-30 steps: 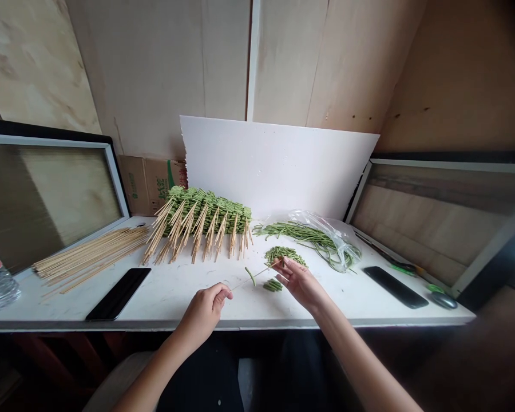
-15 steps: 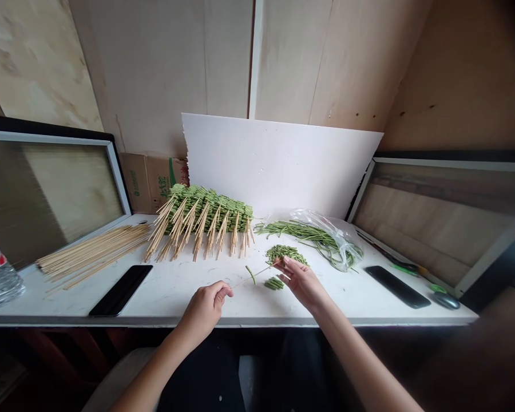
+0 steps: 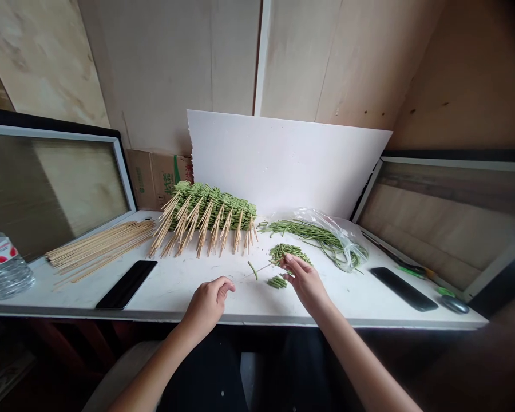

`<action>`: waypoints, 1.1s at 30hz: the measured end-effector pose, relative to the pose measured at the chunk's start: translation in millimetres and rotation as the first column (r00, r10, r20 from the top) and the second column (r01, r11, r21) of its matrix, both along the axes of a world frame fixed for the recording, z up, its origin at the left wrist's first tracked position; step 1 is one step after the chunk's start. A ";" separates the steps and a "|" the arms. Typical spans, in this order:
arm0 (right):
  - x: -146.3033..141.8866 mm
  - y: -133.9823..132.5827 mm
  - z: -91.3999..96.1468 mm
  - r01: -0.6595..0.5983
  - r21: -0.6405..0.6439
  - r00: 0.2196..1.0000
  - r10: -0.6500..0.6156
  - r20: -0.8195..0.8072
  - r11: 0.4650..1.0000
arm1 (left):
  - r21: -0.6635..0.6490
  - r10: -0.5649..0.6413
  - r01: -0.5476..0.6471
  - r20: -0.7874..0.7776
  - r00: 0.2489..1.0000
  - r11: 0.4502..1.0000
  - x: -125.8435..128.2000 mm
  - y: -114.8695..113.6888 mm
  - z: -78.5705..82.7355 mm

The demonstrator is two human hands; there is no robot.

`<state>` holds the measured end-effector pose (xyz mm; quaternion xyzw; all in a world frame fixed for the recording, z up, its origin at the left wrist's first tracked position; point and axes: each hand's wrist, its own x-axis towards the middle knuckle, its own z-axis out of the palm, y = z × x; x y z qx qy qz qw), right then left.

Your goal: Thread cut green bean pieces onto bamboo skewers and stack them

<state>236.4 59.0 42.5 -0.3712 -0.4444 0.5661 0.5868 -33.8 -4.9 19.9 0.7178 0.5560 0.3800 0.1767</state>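
A thin wooden skewer (image 3: 264,268) slants between my two hands above the white table. One short green bean piece (image 3: 253,270) sits crosswise on it, about midway. My left hand (image 3: 209,300) is closed, its thumb and finger pinching the lower left end. With its fingertips, my right hand (image 3: 302,277) pinches the upper right end; the exact tip is hidden there. Just under the skewer lies a small neat group of cut bean pieces (image 3: 277,282). Behind the right fingers is a loose heap of cut pieces (image 3: 288,252).
Filled bean skewers (image 3: 217,209) are stacked at the back, sticks forward. Bare skewers (image 3: 100,246) lie left, near a black phone (image 3: 126,285) and a water bottle (image 3: 2,264). Long green beans (image 3: 306,230) spill from a plastic bag (image 3: 347,252). Another dark phone-like slab (image 3: 403,289) lies right.
The whole view has shifted slightly, so things sit a little further right. Both hands keep their hold on the skewer, and the bean piece stays about midway along it.
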 end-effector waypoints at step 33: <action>-31.6 -20.2 -14.1 -0.022 0.160 0.983 -0.008 0.184 0.987 | 0.106 -0.002 0.003 -0.010 1.000 0.994 7.5 -2.9 -0.4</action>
